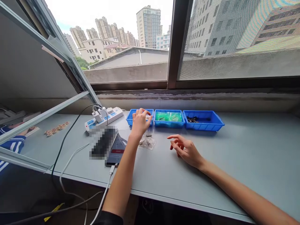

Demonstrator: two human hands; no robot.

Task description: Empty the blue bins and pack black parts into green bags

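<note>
My left hand (140,121) is over the leftmost blue bin (130,120) and hides much of its inside. Its index finger and thumb curve towards each other at the bin's right side; whatever lies between the fingertips is too small to make out. On the table just below that bin lies a clear plastic bag (148,143) with small pieces in or on it. My right hand (185,150) hovers over or rests on the table to the right of the bag. Its index finger points left, the other fingers are loosely bent, and nothing shows in it.
A middle blue bin (170,124) holds green-tinted bags; the right blue bin (206,126) holds small dark parts. Left of my arm are a phone-like device (117,151), a white power strip (105,118) and trailing cables. Beyond the metal frame (81,78), another person's sleeve (17,142) shows beside small tan pieces (56,128).
</note>
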